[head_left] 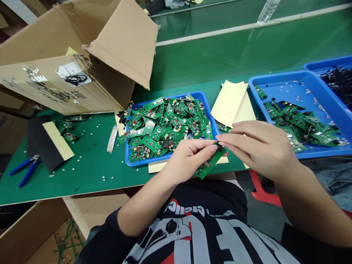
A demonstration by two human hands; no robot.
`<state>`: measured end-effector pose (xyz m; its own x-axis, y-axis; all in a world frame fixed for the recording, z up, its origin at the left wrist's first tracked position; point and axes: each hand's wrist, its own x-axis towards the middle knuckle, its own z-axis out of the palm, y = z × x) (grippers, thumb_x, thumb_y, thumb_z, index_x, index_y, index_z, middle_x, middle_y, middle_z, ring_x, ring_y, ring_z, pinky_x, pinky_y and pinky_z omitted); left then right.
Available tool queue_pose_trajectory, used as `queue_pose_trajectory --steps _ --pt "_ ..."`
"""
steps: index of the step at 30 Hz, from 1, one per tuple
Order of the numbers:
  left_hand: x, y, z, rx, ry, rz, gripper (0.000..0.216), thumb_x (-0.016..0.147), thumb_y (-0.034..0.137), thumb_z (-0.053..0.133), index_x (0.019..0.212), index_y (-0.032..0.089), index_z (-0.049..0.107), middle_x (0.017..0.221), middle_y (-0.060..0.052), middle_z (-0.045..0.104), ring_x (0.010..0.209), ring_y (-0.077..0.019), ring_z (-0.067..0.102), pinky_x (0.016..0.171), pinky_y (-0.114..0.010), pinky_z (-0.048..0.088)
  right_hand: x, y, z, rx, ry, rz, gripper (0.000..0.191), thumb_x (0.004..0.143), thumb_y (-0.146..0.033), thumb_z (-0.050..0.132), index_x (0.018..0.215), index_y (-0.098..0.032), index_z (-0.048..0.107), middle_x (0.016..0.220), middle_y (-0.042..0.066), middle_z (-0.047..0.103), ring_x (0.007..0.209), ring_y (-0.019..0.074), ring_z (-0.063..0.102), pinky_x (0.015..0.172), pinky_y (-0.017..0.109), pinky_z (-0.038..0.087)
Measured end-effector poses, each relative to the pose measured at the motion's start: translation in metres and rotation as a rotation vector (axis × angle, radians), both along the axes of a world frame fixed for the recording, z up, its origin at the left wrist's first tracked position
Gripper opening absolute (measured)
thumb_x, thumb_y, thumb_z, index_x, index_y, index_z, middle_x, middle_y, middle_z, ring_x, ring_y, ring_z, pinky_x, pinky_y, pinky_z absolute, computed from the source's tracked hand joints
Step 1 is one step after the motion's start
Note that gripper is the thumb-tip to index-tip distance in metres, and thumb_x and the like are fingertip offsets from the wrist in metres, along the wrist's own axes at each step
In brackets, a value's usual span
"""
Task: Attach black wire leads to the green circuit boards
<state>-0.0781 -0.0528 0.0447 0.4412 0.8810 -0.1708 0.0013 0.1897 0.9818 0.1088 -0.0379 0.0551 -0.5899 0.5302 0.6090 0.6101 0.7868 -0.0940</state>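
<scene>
My left hand [189, 157] grips a green circuit board [209, 163] between thumb and fingers, in front of my chest. The board is tilted, its near end pointing down. At its upper end my right hand [255, 146] pinches a small black part [220, 145], mostly covered by the fingertips. Just beyond my left hand stands a blue tray [203, 97] heaped with green circuit boards [165, 123]. To the right of it, a second blue tray [286, 76] holds more boards [302, 124] with black parts among them.
A large open cardboard box [55, 84] stands at the back left. Blue-handled pliers [30, 167] lie beside black sheet material [45, 143]. Yellowish paper sheets [229, 102] lie between the trays. Black pieces [339, 82] fill a tray at far right. A clear bottle [268, 11] is behind.
</scene>
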Motion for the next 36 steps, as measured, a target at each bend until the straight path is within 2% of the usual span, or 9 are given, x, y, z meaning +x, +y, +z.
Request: queue_pose_trajectory --steps 6,12,17,22,25,27,29,32,36 --pt "-0.001 0.002 -0.001 0.059 -0.025 -0.068 0.025 0.09 0.029 0.053 0.086 0.017 0.075 0.058 0.002 0.059 0.05 -0.0072 0.04 0.049 -0.02 0.034 0.002 0.003 -0.009 -0.041 0.048 0.056 0.021 0.088 -0.009 0.053 0.095 -0.023 0.067 0.078 0.004 0.065 0.074 0.0165 0.062 0.063 0.03 0.051" --pt "0.004 -0.003 -0.008 -0.143 -0.31 -0.098 0.026 0.086 0.037 0.061 0.081 0.014 0.072 0.074 -0.004 0.069 0.07 -0.0144 0.063 0.068 -0.024 0.048 0.005 0.003 -0.013 -0.113 0.127 0.111 0.026 0.086 -0.006 0.055 0.105 -0.02 0.065 0.095 0.009 0.06 0.083 0.0187 0.061 0.069 0.032 0.055" --pt "0.008 -0.004 -0.018 -0.27 -0.381 -0.084 0.032 0.078 0.044 0.069 0.083 0.012 0.067 0.069 -0.002 0.066 0.052 -0.0111 0.061 0.058 -0.024 0.049 0.002 0.004 -0.018 -0.115 0.17 0.15 0.041 0.086 -0.005 0.054 0.122 -0.024 0.057 0.119 0.011 0.052 0.1 0.0221 0.059 0.078 0.035 0.057" --pt "0.003 0.001 -0.017 -0.015 -0.185 -0.036 0.028 0.087 0.038 0.059 0.084 0.013 0.07 0.073 -0.002 0.06 0.061 -0.0087 0.053 0.062 -0.021 0.046 0.003 0.003 -0.018 -0.299 0.306 0.131 0.067 0.089 -0.011 0.051 0.145 -0.038 0.027 0.147 0.009 0.033 0.11 0.0257 0.058 0.096 0.048 0.05" --pt "-0.005 0.001 -0.017 0.217 -0.05 -0.01 0.033 0.094 0.035 0.046 0.109 0.016 0.068 0.079 -0.004 0.059 0.071 -0.0125 0.054 0.07 -0.025 0.048 0.007 0.003 -0.02 -0.516 0.677 0.1 0.05 0.089 -0.022 0.056 0.136 -0.034 0.045 0.134 0.008 0.05 0.104 0.024 0.062 0.092 0.044 0.053" --pt "-0.009 0.001 -0.018 0.404 0.043 0.025 0.034 0.095 0.03 0.045 0.123 0.019 0.06 0.088 -0.005 0.059 0.082 -0.0148 0.055 0.078 -0.028 0.048 0.008 0.004 -0.023 -0.746 0.989 0.091 0.028 0.092 -0.036 0.051 0.117 -0.028 0.062 0.11 0.007 0.064 0.087 0.02 0.067 0.078 0.037 0.058" --pt "-0.011 0.001 -0.02 0.593 0.121 0.08 0.037 0.093 0.026 0.051 0.129 0.021 0.054 0.099 -0.007 0.059 0.093 -0.016 0.055 0.084 -0.029 0.048 0.007 0.006 -0.025 -1.063 1.135 0.103 0.042 0.094 -0.053 0.04 0.091 -0.022 0.069 0.081 0.006 0.069 0.067 0.0173 0.067 0.061 0.031 0.058" --pt "-0.012 0.002 -0.023 0.827 0.19 0.179 0.041 0.088 0.021 0.06 0.129 0.021 0.054 0.103 -0.007 0.057 0.097 -0.0153 0.056 0.086 -0.028 0.049 0.0 0.004 -0.021 -1.494 1.036 0.175 0.06 0.088 -0.067 0.036 0.073 -0.017 0.067 0.063 0.006 0.066 0.053 0.0168 0.065 0.051 0.029 0.056" --pt "-0.011 0.004 -0.021 1.016 0.287 0.277 0.036 0.085 0.022 0.065 0.12 0.017 0.058 0.103 -0.008 0.062 0.101 -0.017 0.059 0.095 -0.034 0.049 -0.012 -0.006 -0.008 -1.519 0.863 0.179 0.037 0.082 -0.053 0.062 0.072 -0.017 0.062 0.064 0.003 0.067 0.059 0.0143 0.066 0.058 0.025 0.056"
